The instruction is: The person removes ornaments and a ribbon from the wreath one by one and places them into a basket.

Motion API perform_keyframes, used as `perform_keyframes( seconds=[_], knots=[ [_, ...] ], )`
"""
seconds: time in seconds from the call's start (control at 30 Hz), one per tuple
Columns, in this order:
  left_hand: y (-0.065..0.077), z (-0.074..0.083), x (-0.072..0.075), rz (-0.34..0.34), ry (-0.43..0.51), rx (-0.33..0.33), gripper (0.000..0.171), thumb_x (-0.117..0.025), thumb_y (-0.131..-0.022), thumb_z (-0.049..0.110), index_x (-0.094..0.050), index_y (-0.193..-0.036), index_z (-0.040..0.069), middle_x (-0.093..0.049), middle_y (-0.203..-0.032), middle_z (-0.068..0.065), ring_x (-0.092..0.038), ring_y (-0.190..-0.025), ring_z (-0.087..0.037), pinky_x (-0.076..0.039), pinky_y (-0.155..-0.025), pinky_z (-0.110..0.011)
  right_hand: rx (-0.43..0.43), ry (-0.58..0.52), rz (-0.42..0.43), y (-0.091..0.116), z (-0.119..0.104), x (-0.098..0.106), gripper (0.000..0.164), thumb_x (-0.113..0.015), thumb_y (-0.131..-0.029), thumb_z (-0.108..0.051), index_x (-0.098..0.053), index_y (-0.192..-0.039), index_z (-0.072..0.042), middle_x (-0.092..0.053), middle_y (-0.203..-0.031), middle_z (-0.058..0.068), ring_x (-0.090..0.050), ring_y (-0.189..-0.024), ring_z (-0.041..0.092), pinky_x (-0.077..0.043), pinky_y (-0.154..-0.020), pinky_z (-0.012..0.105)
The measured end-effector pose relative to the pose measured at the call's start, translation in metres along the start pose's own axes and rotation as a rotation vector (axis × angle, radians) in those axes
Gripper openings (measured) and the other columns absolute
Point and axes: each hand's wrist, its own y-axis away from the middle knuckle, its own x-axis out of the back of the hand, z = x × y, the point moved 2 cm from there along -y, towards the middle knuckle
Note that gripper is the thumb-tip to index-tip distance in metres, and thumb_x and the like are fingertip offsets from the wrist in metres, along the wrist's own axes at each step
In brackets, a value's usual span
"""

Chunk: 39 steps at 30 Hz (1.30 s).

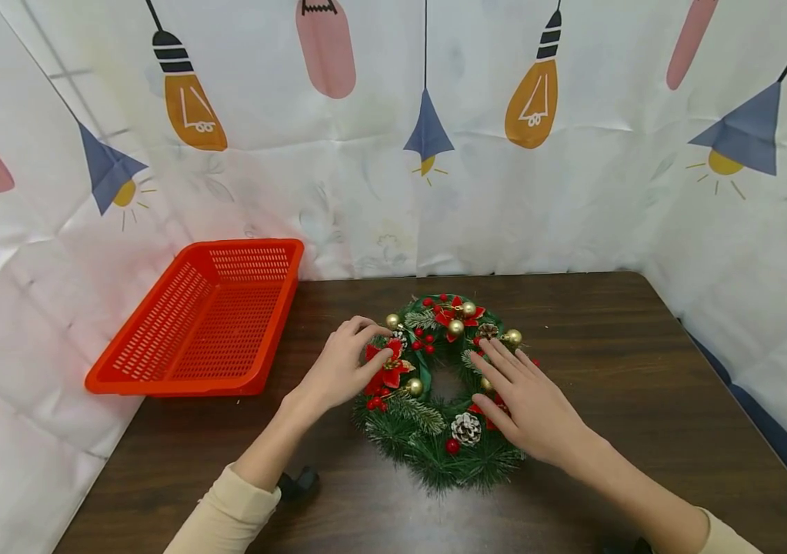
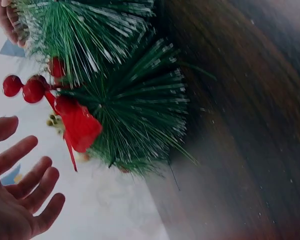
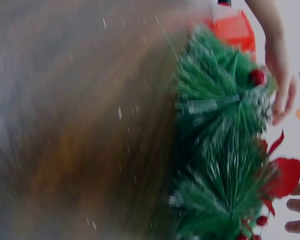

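A green Christmas wreath (image 1: 417,431) lies on the dark wooden table, trimmed with red poinsettias, gold balls, red berries and pine cones. Over its left side is my left hand (image 1: 345,362), fingers loosely bent near a red poinsettia (image 1: 389,365). My right hand (image 1: 528,400) hovers above or rests lightly on the right side, fingers spread and fairly straight. In the left wrist view the left hand (image 2: 20,195) appears apart from the red berries (image 2: 34,90) and needles. The right wrist view shows only the fingertips (image 3: 299,205) of the right hand, beside a red flower (image 3: 285,176).
An orange-red plastic basket (image 1: 275,323) stands at the table's back left. Behind the table (image 1: 615,369) hangs a white curtain (image 1: 365,200) printed with lamps and bulbs. A small black object (image 1: 299,483) is beside my left forearm.
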Motion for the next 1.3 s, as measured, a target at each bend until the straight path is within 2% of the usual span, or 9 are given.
perform_keyframes(
  seconds=[0.23,0.37,0.5,0.63,1.0,1.3],
  knots=[
    [-0.001,0.012,-0.004,-0.073,0.096,-0.037,0.023,-0.073,-0.098,0.02,-0.073,-0.118,0.008,-0.066,-0.109,-0.007,-0.063,-0.097,-0.023,-0.054,-0.082,-0.041,0.073,-0.009,0.012,0.006,-0.021,-0.005,0.065,-0.061,-0.104,-0.04,-0.043,-0.157,-0.007,-0.028,-0.166,0.011,-0.027,-0.152,0.032,-0.028,-0.118,0.057],
    [0.001,0.017,-0.008,-0.117,0.133,-0.068,0.021,-0.074,-0.098,0.019,-0.072,-0.116,0.008,-0.068,-0.109,-0.007,-0.065,-0.094,-0.021,-0.057,-0.079,-0.041,0.126,0.002,0.003,0.009,-0.032,-0.011,0.064,-0.057,-0.105,-0.043,-0.043,-0.157,-0.007,-0.029,-0.166,0.011,-0.029,-0.151,0.031,-0.033,-0.116,0.054],
    [0.003,0.021,-0.014,-0.16,0.133,-0.117,0.02,-0.073,-0.098,0.015,-0.073,-0.116,0.005,-0.069,-0.11,-0.005,-0.065,-0.093,-0.018,-0.057,-0.08,-0.038,0.159,0.023,-0.004,0.012,-0.041,-0.019,0.063,-0.054,-0.107,-0.045,-0.045,-0.156,-0.008,-0.03,-0.165,0.012,-0.03,-0.151,0.03,-0.034,-0.116,0.053],
    [0.004,0.024,-0.018,-0.196,0.122,-0.132,0.017,-0.074,-0.096,0.013,-0.076,-0.113,0.007,-0.07,-0.105,0.0,-0.063,-0.087,-0.012,-0.056,-0.077,-0.031,0.174,0.043,-0.006,0.016,-0.046,-0.025,0.062,-0.055,-0.106,-0.046,-0.047,-0.154,-0.008,-0.032,-0.164,0.012,-0.031,-0.15,0.03,-0.035,-0.115,0.054],
    [-0.001,0.026,-0.02,-0.261,0.07,-0.152,0.016,-0.076,-0.096,0.019,-0.077,-0.109,0.01,-0.071,-0.098,0.004,-0.058,-0.077,-0.01,-0.05,-0.067,-0.025,0.221,0.128,-0.034,0.023,-0.045,-0.037,0.059,-0.061,-0.104,-0.039,-0.051,-0.151,-0.003,-0.044,-0.157,0.016,-0.039,-0.146,0.031,-0.04,-0.112,0.051],
    [-0.002,0.026,-0.022,-0.32,0.049,-0.125,0.018,-0.075,-0.097,0.017,-0.077,-0.113,0.01,-0.068,-0.089,0.007,-0.054,-0.067,-0.003,-0.049,-0.06,-0.024,0.194,0.141,-0.069,0.016,-0.035,-0.033,0.058,-0.059,-0.105,-0.04,-0.052,-0.151,-0.005,-0.042,-0.158,0.015,-0.036,-0.148,0.032,-0.036,-0.115,0.052]
  ],
)
